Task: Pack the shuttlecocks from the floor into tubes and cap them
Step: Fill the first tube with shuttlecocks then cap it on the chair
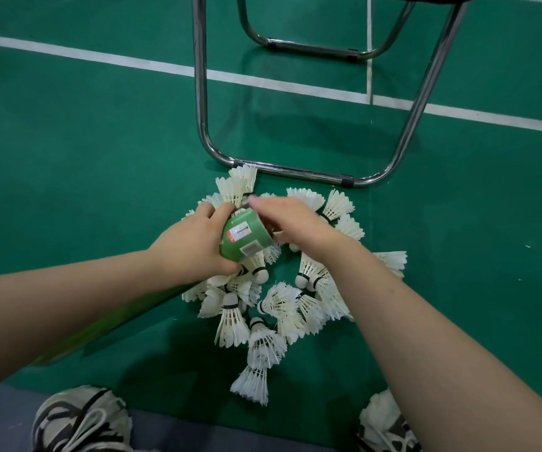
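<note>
The shuttlecocks (276, 308) are heaped on the floor (83, 141), just before the near bar of a chair frame (295, 172). A tube (245, 238) is gripped over the heap's far part by the left hand (191, 243), with the right hand (295, 223) at its right. A second tube (116, 324) is laid left of the heap, and shoes (83, 419) are placed nearest.

The single head view looks forward and steeply down, close over the floor (67, 141), chair legs (295, 172) far.

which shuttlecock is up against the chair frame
The topmost shuttlecock, above the left hand gripping the green tube; its feathers reach the chrome bar. The rest stop short of it.
</note>
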### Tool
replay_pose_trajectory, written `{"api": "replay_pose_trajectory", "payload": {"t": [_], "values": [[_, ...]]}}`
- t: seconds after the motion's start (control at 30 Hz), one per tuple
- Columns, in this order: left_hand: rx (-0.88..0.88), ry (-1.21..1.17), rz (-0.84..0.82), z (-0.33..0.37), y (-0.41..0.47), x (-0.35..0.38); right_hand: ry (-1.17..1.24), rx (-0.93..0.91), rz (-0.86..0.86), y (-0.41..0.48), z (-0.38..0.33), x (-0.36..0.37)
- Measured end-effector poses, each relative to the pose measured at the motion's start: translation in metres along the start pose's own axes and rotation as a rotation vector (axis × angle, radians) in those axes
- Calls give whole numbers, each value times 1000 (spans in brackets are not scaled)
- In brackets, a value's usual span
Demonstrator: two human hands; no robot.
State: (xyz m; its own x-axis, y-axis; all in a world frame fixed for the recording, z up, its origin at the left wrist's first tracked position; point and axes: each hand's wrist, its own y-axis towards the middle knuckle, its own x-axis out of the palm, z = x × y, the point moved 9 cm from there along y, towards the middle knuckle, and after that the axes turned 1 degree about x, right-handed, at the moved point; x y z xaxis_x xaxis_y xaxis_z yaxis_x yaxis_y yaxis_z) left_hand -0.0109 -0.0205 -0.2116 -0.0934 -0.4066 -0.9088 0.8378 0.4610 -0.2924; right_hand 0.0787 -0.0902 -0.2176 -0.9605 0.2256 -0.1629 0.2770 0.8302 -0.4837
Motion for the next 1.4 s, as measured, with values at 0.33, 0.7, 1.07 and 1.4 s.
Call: {"api": "replay_pose_trajectory", "payload": {"t": [0.33, 0.7, 1.07, 1.4], "values": [[-77, -40, 5, -20, 5, 11, -230, 420, 356, 38, 100, -32], [-117, -41, 14, -46, 11, 3, -187, 442, 442, 55, 118, -10], [-133, -29, 35, -51, 10, -6, 1, 126, 701, 19, 75, -54], [-97, -3, 34, -24, 8, -6, 435, 58, 658, -6, 59, -81]]}}
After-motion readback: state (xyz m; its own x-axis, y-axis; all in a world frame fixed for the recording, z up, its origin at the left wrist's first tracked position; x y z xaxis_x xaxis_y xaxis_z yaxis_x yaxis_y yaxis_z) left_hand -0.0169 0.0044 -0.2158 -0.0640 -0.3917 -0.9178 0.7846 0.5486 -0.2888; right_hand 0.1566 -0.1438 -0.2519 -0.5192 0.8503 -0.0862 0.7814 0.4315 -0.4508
